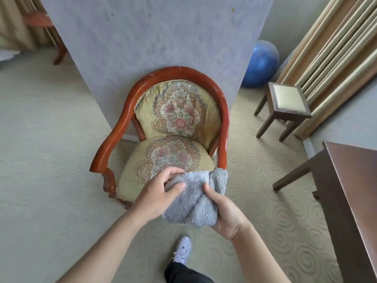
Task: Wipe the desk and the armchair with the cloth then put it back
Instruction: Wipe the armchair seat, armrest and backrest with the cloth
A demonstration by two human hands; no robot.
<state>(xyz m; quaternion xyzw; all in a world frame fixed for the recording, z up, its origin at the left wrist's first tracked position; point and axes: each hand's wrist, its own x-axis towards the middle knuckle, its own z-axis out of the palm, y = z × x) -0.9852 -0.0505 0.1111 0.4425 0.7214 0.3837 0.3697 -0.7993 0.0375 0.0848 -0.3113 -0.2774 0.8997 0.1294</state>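
Observation:
A grey terry cloth (pixel 193 199) is bunched between both my hands, in the air just in front of the armchair's seat. My left hand (pixel 158 194) grips its left side, thumb on top and fingers over the far edge. My right hand (pixel 223 212) holds the cloth from below and the right, thumb pressed into the fabric. The armchair (pixel 126 117) has a red-brown wooden frame and yellow floral upholstery, and stands against a grey wall. A corner of the cloth hangs by the chair's right arm. The dark wooden desk (pixel 355 193) is at the right edge.
A small dark stool (pixel 285 103) with a pale seat stands right of the armchair by beige curtains (pixel 334 58). A blue exercise ball (pixel 260 64) lies behind it. Pale patterned carpet (pixel 51 160) covers the floor. My shoe (pixel 182 250) is below the hands. Another chair leg (pixel 60 54) shows far left.

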